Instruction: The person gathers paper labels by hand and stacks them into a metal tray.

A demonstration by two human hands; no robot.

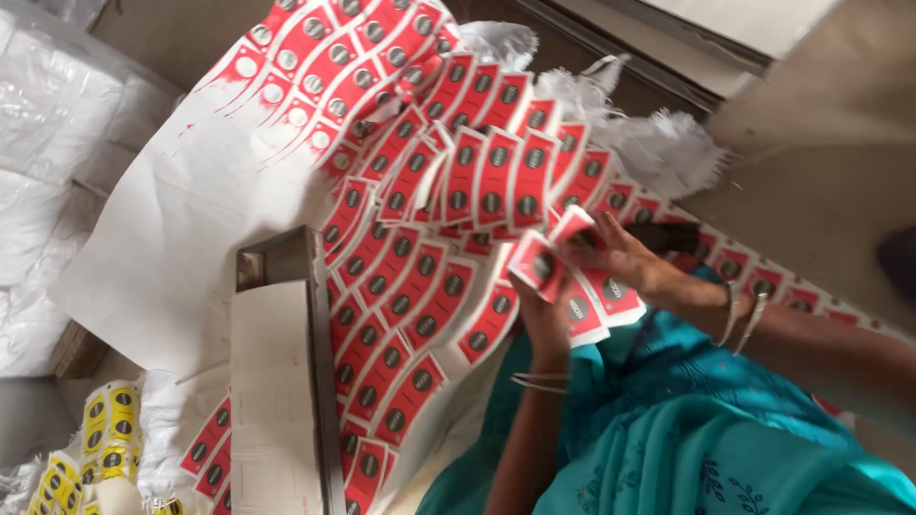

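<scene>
Several red rectangular paper labels with white borders and dark round marks [572, 286] sit fanned between both hands, above a teal patterned garment [687, 429]. Left hand [544, 319] grips the stack from below, fingers closed on it; right hand [615, 253] pinches its upper edge. Just beyond, many matching red labels [420, 257] lie overlapped in rows on white paper sheeting [181, 238]. Yellow labels [95, 429] lie at lower left, beside a grey metal frame [286, 257].
</scene>
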